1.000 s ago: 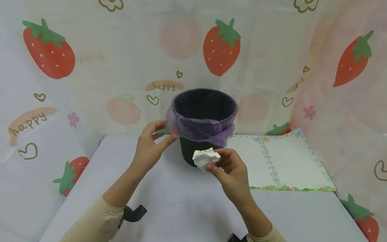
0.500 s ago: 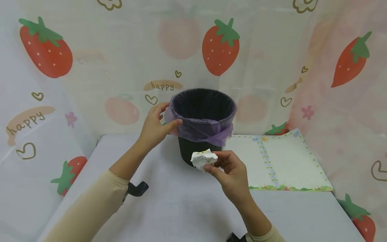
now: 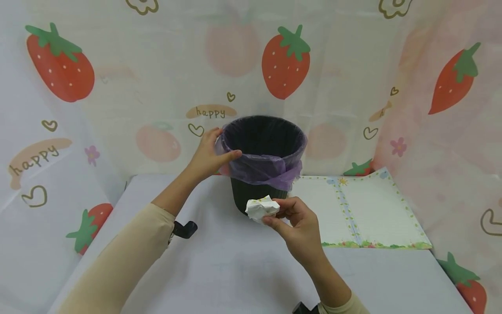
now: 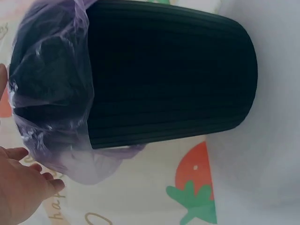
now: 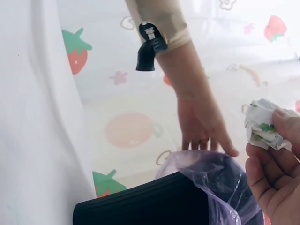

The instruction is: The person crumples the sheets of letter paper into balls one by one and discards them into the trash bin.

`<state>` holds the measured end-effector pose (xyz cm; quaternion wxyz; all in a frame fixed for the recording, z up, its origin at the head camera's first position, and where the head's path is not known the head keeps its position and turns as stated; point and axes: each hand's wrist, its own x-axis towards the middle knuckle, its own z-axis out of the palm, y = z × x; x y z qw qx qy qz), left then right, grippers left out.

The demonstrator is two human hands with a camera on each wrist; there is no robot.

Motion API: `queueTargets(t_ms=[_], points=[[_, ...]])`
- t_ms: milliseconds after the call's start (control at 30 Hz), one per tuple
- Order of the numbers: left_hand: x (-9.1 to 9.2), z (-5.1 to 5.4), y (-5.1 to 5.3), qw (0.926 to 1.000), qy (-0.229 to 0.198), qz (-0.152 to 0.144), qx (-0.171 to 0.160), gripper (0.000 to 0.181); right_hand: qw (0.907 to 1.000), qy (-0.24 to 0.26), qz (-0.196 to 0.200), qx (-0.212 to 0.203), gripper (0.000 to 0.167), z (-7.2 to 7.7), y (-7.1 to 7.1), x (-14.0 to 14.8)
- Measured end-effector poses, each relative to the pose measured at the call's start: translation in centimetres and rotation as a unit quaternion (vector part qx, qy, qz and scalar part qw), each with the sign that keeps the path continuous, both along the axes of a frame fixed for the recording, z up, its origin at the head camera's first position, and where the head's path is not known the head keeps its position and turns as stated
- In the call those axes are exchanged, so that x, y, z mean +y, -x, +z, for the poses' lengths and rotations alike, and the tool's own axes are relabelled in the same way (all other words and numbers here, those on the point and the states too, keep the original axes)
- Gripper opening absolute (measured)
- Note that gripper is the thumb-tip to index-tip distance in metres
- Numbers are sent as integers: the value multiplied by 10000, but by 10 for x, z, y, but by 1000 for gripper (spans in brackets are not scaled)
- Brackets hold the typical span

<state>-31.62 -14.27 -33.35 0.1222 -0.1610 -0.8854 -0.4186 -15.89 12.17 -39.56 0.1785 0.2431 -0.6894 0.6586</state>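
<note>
The purple bag [image 3: 270, 168] is already folded over the rim of the black bin [image 3: 244, 192], but the crumpled paper [image 3: 260, 210] is not yet inside; it is apart from the bin, on its near side. The right hand [image 3: 301, 229] pinches this paper between thumb and fingers, while the left hand [image 3: 207, 158], fingers spread wide and holding nothing visibly, touches the bag at the rim's left side.

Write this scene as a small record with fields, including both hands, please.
Bin: black, upright on the table
Liner: purple, folded outward over the bin's rim
Left hand: at the liner, on the bin's left side
Right hand: pinches crumpled paper, in front of the bin
White sheet: on the table, right of the bin
</note>
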Motion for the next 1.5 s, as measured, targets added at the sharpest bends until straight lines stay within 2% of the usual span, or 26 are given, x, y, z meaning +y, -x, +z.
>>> queueTargets(t_ms=[167, 400, 633, 767, 900, 1133, 1500], points=[[0, -1, 5, 10000, 26, -45, -2, 100, 10000, -19, -12, 29, 37, 0, 0, -1], [-2, -6, 5, 9996, 179, -79, 217, 99, 9998, -53, 54, 169, 38, 0, 1, -3], [-3, 1, 3, 9995, 278, 106, 115, 98, 9991, -141, 137, 377, 39, -3, 3, -4], [-1, 2, 2, 9996, 272, 100, -37, 100, 9989, -205, 11, 431, 39, -2, 4, -2], [1, 2, 2, 9993, 331, 99, -115, 103, 9979, -241, -152, 573, 39, 7, 7, 4], [2, 2, 1, 9993, 300, 108, -173, 104, 9959, -369, -165, 807, 39, 27, 14, 14], [1, 4, 3, 9992, 333, 89, -222, 106, 9929, -768, -156, 892, 39, 56, 32, 27]])
